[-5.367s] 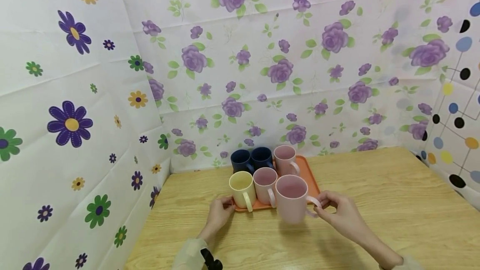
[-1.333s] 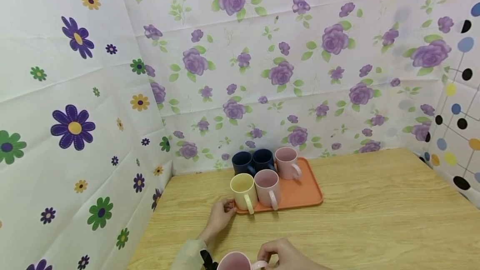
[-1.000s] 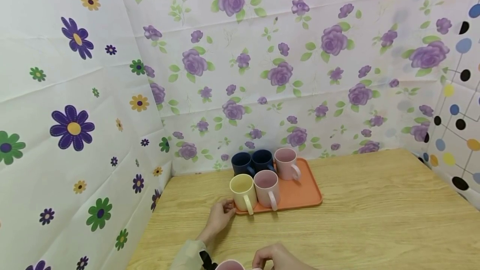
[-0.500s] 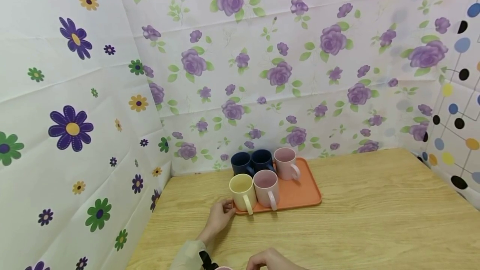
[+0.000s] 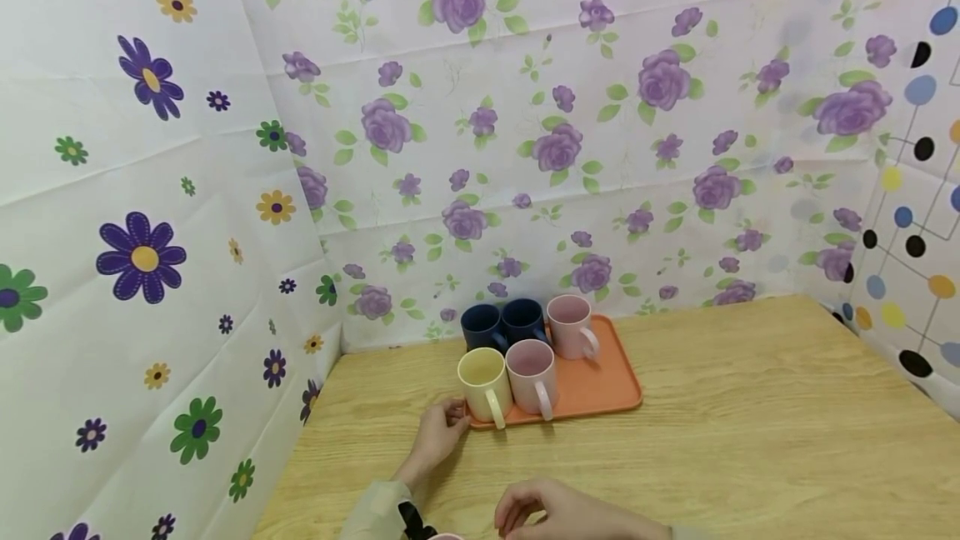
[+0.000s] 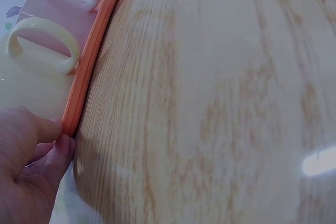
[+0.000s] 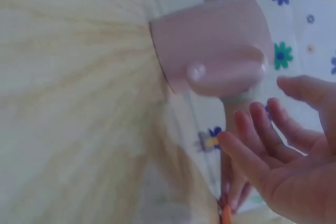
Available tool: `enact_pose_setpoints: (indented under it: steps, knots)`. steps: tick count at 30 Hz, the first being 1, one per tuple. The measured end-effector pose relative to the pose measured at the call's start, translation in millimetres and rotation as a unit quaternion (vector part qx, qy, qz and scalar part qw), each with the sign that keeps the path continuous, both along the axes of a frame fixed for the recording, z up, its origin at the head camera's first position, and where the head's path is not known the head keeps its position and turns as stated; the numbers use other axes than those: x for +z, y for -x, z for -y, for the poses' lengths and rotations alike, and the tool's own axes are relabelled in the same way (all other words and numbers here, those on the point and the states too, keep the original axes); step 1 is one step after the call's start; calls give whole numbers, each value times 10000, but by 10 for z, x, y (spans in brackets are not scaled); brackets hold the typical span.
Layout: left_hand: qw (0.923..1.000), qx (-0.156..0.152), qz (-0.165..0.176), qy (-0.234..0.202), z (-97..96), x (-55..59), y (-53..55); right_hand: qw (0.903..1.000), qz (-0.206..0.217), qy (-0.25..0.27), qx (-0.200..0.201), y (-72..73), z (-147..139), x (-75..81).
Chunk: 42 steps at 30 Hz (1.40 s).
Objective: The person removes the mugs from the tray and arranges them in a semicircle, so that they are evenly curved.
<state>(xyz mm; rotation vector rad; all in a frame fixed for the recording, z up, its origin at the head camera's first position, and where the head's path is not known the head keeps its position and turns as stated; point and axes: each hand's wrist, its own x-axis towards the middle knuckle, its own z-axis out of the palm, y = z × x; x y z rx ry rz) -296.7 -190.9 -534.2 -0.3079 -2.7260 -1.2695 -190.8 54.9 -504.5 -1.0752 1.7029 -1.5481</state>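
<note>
My left hand (image 5: 437, 438) pinches the near left corner of an orange tray (image 5: 600, 386), thumb on top of the rim in the left wrist view. On the tray stand a cream-yellow mug (image 5: 480, 386), a pink mug (image 5: 528, 373), two navy mugs (image 5: 480, 327) and another pink mug (image 5: 567, 327) at the back. A third pink mug (image 7: 210, 45) stands upright on the table near me; only its rim (image 5: 447, 537) shows at the head view's bottom edge. Beside its handle, my right hand (image 7: 294, 150) has loosely bent fingers, apart from the mug and holding nothing.
The wood-grain table (image 5: 735, 390) stretches out to the right of the tray. A rose-patterned cloth (image 5: 555, 148) hangs close behind the mugs. A daisy-patterned cloth (image 5: 150, 165) borders the left side, a dotted cloth (image 5: 915, 232) the right.
The right hand has carried a pink mug by its handle from the tray's front right towards me, set it on the table and let go. My left hand has stayed at the tray corner.
</note>
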Motion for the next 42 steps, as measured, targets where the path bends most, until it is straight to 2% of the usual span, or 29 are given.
enact_pose_setpoints:
  steps: [6, 10, 12, 18, 22, 25, 27, 30, 37, 42]
  knots:
    - [9999, -41, -138, -55, 28, -21, -7, 9937, -607, -52, -942, 94, -86, 89]
    - [9983, -262, -504, -152, 48, -19, -37, 9781, -1141, -74, -1738, 186, -129, 120]
    - [9976, -316, -583, -195, 50, -16, -44, 9658, -1369, -77, -2202, 241, -147, 124]
    - [9998, -30, -123, -155, 24, -12, -13, 9204, -1652, -41, -3542, 380, -171, 113]
    - [10000, 26, -38, -80, 19, -3, -13, 8808, -1722, -82, -4410, 441, -148, 83]
    - [9999, 16, -41, -94, 23, 0, -11, 8539, -1740, -217, -4900, 482, -125, 58]
    - [9999, 16, -53, -102, 24, -5, -11, 8448, -1797, -262, -5033, 520, -110, 39]
    - [9999, 5, -67, -113, 21, -12, -12, 8435, -1748, -356, -5067, 571, -100, 9]
    - [9999, 41, -42, -111, 4, -10, -15, 8592, -1292, -433, -4932, 622, -79, -35]
    - [9999, 67, -20, -78, -4, 4, -10, 8685, -1174, -459, -4793, 641, -56, -38]
